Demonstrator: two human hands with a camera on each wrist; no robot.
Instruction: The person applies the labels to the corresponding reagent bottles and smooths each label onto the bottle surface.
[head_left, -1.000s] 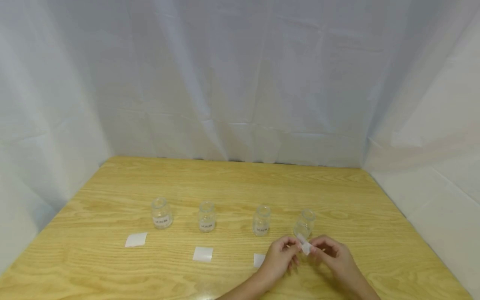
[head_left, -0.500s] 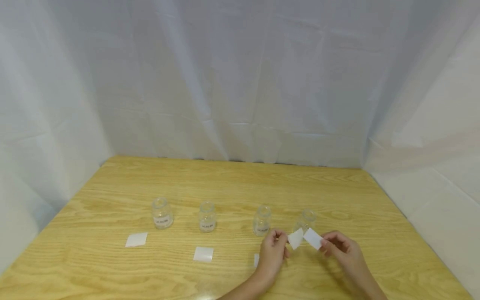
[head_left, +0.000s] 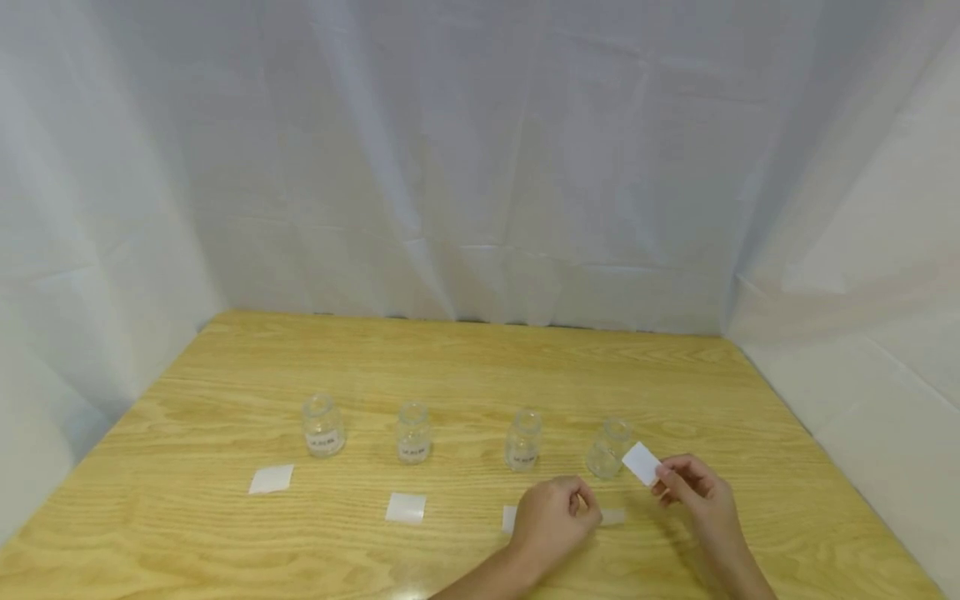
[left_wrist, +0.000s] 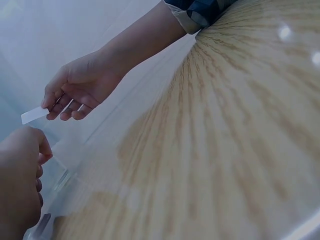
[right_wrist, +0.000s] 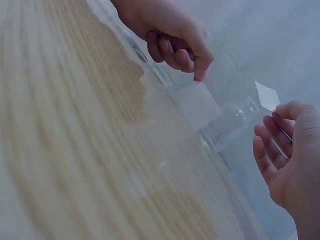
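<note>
Between thumb and fingers my right hand [head_left: 697, 492] pinches a small white label [head_left: 641, 463] by its lower right corner. The label is raised, just right of the rightmost glass jar [head_left: 604, 457], which bears no visible writing. My left hand [head_left: 555, 521] is low in front of the jars, fingers curled. From its fingertips a pale piece of backing paper [right_wrist: 197, 106] hangs in the right wrist view; overhead, part of this backing paper [head_left: 612, 517] shows right of the hand. In the left wrist view the label [left_wrist: 35, 116] sticks out from the right fingertips.
Farther left stand a jar [head_left: 522, 442], a second jar [head_left: 413, 435] and a third jar [head_left: 324, 427], each with a printed label. Papers lie before them: one paper [head_left: 272, 479], another paper [head_left: 406, 507], and a paper [head_left: 508, 518] partly behind my left hand. White curtains [head_left: 480, 167] surround the wooden table [head_left: 465, 358].
The label and backing paper have come apart between my hands. My right hand has moved right with the label; my left hand has lowered the backing paper toward the table.
</note>
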